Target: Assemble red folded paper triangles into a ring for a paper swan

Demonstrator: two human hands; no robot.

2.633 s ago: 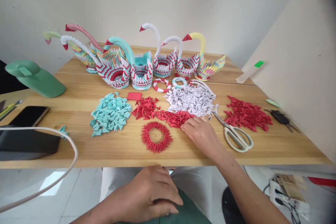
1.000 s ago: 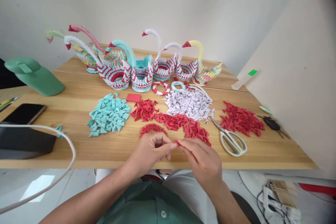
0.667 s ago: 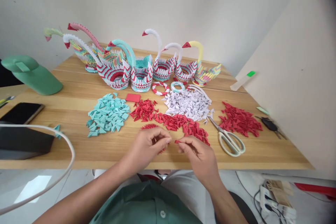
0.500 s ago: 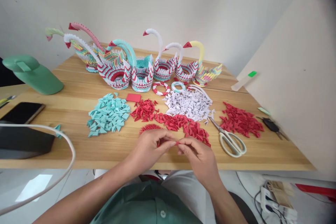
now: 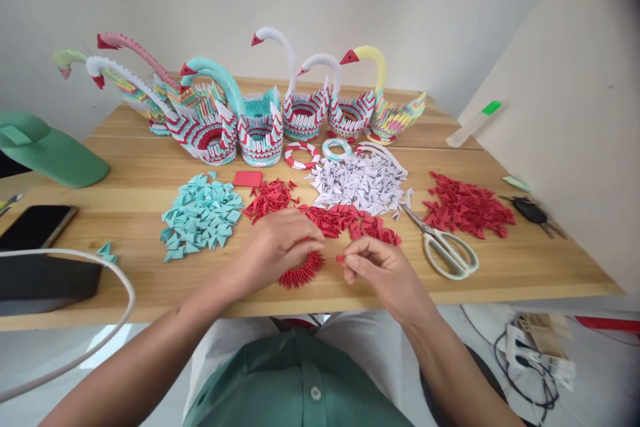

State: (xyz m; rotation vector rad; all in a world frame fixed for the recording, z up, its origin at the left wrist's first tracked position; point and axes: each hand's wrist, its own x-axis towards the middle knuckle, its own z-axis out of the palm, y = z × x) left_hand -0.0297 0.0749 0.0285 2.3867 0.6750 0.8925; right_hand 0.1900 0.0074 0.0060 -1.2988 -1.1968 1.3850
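Observation:
My left hand (image 5: 273, 247) lies over a spiky red paper ring (image 5: 301, 273), its fingers curled down on the ring's far side; the fingertips are partly hidden. To the right of the ring, my right hand (image 5: 383, 270) pinches a small red paper piece (image 5: 341, 259) between thumb and fingers. Just beyond both hands spread loose red folded pieces (image 5: 333, 219). A heap of white folded pieces (image 5: 357, 181) sits behind them, and turquoise folded pieces (image 5: 200, 213) are piled to the left.
Paper swans (image 5: 260, 137) stand along the back, with two small rings in front. Scissors (image 5: 450, 253), another red pile (image 5: 465, 205) and keys (image 5: 531, 210) are at the right. A phone (image 5: 37, 227), black box (image 5: 50, 283), cable and green bottle (image 5: 55, 150) occupy the left.
My hands have moved apart. The left one has gone to the red ring, which now shows more fully, while the right one holds the small red piece. The whole view has shifted slightly.

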